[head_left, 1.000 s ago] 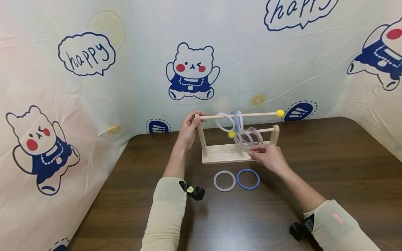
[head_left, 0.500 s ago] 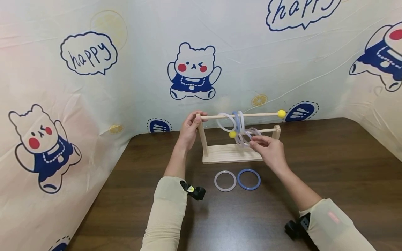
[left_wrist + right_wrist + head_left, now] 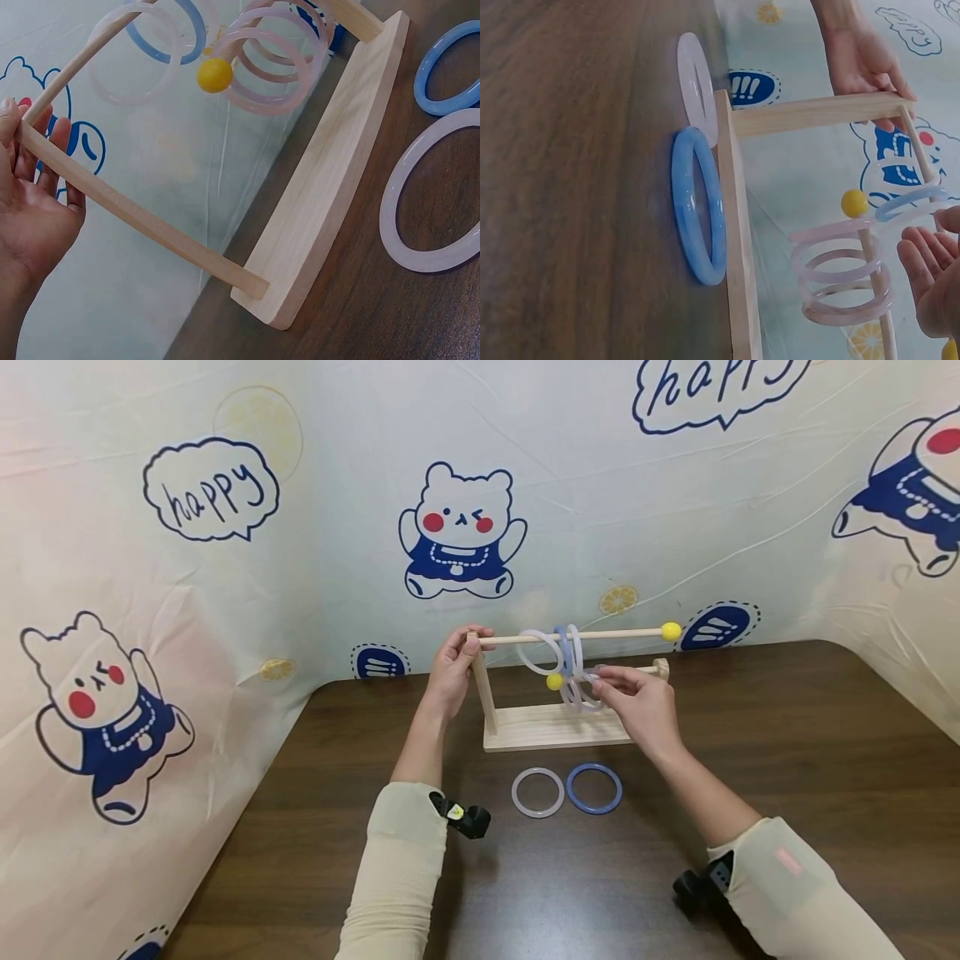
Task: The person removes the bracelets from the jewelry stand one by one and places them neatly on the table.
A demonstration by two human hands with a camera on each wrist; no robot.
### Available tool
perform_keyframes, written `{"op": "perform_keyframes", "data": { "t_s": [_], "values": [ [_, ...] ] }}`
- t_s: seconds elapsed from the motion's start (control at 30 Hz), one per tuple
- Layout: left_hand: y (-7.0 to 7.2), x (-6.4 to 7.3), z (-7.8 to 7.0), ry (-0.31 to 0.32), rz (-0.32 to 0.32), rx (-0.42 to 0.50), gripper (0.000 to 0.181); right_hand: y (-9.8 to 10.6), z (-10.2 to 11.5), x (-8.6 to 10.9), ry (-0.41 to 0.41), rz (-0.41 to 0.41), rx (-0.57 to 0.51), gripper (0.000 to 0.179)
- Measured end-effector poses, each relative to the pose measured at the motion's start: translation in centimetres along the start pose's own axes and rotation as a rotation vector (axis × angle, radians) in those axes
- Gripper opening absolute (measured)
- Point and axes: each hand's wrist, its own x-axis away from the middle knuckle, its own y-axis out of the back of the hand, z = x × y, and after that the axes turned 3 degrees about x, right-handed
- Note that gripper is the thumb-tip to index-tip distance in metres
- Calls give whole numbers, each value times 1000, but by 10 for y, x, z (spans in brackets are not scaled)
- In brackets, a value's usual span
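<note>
A wooden ring stand (image 3: 558, 728) has two rods, each tipped with a yellow ball. My left hand (image 3: 450, 672) holds the top of its left post (image 3: 142, 214), fingers behind the joint. Two pale rings and a blue ring (image 3: 911, 201) hang on the upper rod (image 3: 626, 634). Several pale pinkish rings (image 3: 847, 292) circle the lower rod. My right hand (image 3: 641, 706) pinches the lower edge of the rightmost pale ring (image 3: 574, 647) on the upper rod, thumb at its rim. In the head view this hand partly hides the lower rings.
On the dark wooden table (image 3: 300, 868), in front of the stand, lie a pale ring (image 3: 537, 792) and a blue ring (image 3: 594, 789), flat and side by side. Behind the table hangs a printed cloth (image 3: 337, 543).
My right hand has risen from in front of the base, past the lower rings, to the bottom of the upper ones. The left hand has kept its hold on the post.
</note>
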Motion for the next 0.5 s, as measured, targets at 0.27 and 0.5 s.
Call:
{"op": "perform_keyframes", "data": {
  "t_s": [0.27, 0.5],
  "values": [
    [1, -1, 0, 4, -2, 0, 15, -3, 8, -8, -31, 15, -13, 27],
    [0, -1, 0, 1, -2, 4, 14, -6, 11, -16, -20, 5, -5, 29]
  ]
}}
